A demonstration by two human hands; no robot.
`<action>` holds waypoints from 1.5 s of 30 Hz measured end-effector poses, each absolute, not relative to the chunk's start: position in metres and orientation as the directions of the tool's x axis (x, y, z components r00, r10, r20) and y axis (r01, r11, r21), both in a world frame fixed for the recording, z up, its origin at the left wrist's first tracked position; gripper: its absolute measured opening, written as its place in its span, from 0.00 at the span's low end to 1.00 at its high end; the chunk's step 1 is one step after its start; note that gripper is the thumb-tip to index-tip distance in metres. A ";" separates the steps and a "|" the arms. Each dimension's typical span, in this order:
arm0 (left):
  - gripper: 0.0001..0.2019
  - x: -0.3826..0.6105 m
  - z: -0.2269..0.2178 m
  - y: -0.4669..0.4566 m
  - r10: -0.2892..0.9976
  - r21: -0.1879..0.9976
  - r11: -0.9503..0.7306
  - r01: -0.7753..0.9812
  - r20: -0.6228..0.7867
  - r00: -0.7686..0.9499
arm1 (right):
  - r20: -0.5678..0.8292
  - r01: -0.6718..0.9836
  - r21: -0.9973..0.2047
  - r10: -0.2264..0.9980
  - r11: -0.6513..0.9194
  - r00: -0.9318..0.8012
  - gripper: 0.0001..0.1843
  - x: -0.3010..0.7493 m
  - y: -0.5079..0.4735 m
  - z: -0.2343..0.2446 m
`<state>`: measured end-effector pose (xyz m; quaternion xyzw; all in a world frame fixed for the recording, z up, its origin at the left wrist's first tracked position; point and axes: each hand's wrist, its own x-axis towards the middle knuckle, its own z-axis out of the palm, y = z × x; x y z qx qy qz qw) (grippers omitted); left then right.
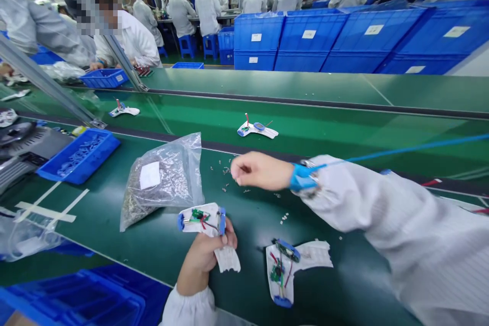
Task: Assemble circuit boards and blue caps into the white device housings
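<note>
My left hand [206,254] is closed round a white plastic housing [208,224] with a green circuit board, red wires and blue end parts, held just above the green table. My right hand [257,169] reaches left over the table with fingers pinched together above several small loose screws [225,173]; whether it holds one is too small to tell. A blue wrist strap [301,177] with a blue cord circles that wrist. A second open white housing [284,270] with its board lies to the right of my left hand.
A clear bag of small metal parts [162,181] lies left of the screws. A blue tray [78,155] of rings sits further left. Two more housings [256,130] ride the conveyor [344,132]. Blue crates [324,41] and seated workers in white coats line the back.
</note>
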<state>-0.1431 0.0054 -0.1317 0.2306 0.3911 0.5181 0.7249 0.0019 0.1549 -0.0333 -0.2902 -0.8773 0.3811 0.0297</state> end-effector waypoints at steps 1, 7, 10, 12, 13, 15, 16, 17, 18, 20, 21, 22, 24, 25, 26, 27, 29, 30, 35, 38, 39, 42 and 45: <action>0.14 -0.136 -0.125 0.006 0.938 0.743 0.331 -0.582 -0.327 0.116 | -0.166 0.478 -0.712 0.539 0.514 -0.826 0.02 0.015 0.140 -0.027; 0.16 -0.079 -0.079 0.001 0.910 0.728 0.382 -0.569 -0.403 0.095 | -0.081 0.358 -0.863 0.602 0.356 -0.794 0.11 0.065 0.065 -0.014; 0.15 -0.063 -0.066 -0.002 0.894 0.724 0.426 -0.542 -0.429 0.129 | 0.003 0.392 -0.787 0.639 0.476 -0.769 0.10 0.077 0.051 -0.011; 0.12 -0.059 -0.063 -0.002 0.891 0.729 0.434 -0.529 -0.433 0.134 | 0.031 0.412 -0.753 0.654 0.512 -0.756 0.09 0.083 0.046 -0.010; 0.11 -0.057 -0.061 -0.001 0.891 0.732 0.436 -0.524 -0.432 0.138 | 0.037 0.412 -0.754 0.660 0.511 -0.750 0.09 0.085 0.045 -0.009; 0.09 -0.053 -0.059 0.000 0.889 0.733 0.443 -0.516 -0.431 0.152 | 0.054 0.396 -0.783 0.687 0.480 -0.725 0.10 0.090 0.041 -0.009; 0.08 -0.051 -0.058 0.000 0.888 0.732 0.448 -0.513 -0.431 0.159 | 0.071 0.385 -0.797 0.705 0.465 -0.706 0.11 0.092 0.040 -0.010; 0.08 -0.049 -0.057 0.001 0.887 0.731 0.450 -0.513 -0.432 0.161 | 0.099 0.373 -0.803 0.722 0.464 -0.684 0.11 0.094 0.038 -0.010; 0.08 -0.047 -0.056 0.001 0.886 0.729 0.451 -0.515 -0.436 0.159 | 0.131 0.362 -0.802 0.731 0.475 -0.670 0.10 0.097 0.038 -0.011; 0.09 -0.043 -0.053 0.001 0.883 0.721 0.452 -0.525 -0.447 0.145 | 0.190 0.338 -0.795 0.736 0.504 -0.650 0.09 0.102 0.037 -0.012; 0.09 -0.040 -0.052 0.000 0.880 0.716 0.453 -0.531 -0.454 0.138 | 0.205 0.329 -0.797 0.739 0.507 -0.642 0.08 0.105 0.037 -0.013; 0.10 -0.038 -0.051 0.000 0.878 0.712 0.454 -0.537 -0.461 0.130 | 0.213 0.322 -0.804 0.748 0.500 -0.629 0.07 0.107 0.037 -0.014; 0.10 -0.033 -0.049 0.000 0.873 0.704 0.457 -0.544 -0.473 0.121 | 0.217 0.306 -0.828 0.772 0.469 -0.597 0.06 0.112 0.037 -0.016; 0.11 -0.031 -0.048 0.001 0.872 0.701 0.457 -0.547 -0.475 0.119 | 0.221 0.299 -0.836 0.780 0.461 -0.585 0.06 0.114 0.038 -0.017; 0.11 -0.029 -0.046 0.001 0.872 0.698 0.456 -0.552 -0.476 0.118 | 0.225 0.290 -0.840 0.781 0.458 -0.582 0.07 0.116 0.039 -0.017; 0.12 -0.027 -0.044 0.002 0.870 0.697 0.457 -0.552 -0.479 0.117 | 0.230 0.280 -0.844 0.780 0.457 -0.582 0.08 0.118 0.040 -0.017; 0.13 -0.023 -0.040 0.004 0.861 0.696 0.474 -0.539 -0.494 0.120 | 0.227 0.257 -0.858 0.777 0.444 -0.587 0.09 0.124 0.042 -0.016; 0.13 -0.021 -0.037 0.005 0.855 0.697 0.486 -0.527 -0.504 0.122 | 0.222 0.244 -0.869 0.779 0.431 -0.586 0.09 0.127 0.042 -0.014; 0.12 -0.010 -0.024 0.008 0.856 0.702 0.477 -0.529 -0.508 0.098 | 0.210 0.183 -0.905 0.777 0.384 -0.594 0.06 0.141 0.036 -0.001; 0.08 0.000 -0.014 0.006 0.876 0.717 0.446 -0.536 -0.473 0.095 | 0.244 0.172 -0.885 0.745 0.433 -0.621 0.05 0.145 0.031 0.003; 0.07 0.003 -0.012 0.005 0.886 0.725 0.431 -0.538 -0.452 0.102 | 0.258 0.177 -0.874 0.741 0.453 -0.620 0.05 0.146 0.029 0.003; 0.08 0.011 -0.005 0.004 0.905 0.737 0.402 -0.543 -0.408 0.116 | 0.267 0.201 -0.859 0.746 0.471 -0.609 0.06 0.148 0.029 0.003; 0.06 0.017 -0.002 0.004 0.908 0.743 0.393 -0.542 -0.407 0.100 | 0.254 0.198 -0.868 0.751 0.455 -0.610 0.05 0.153 0.030 0.003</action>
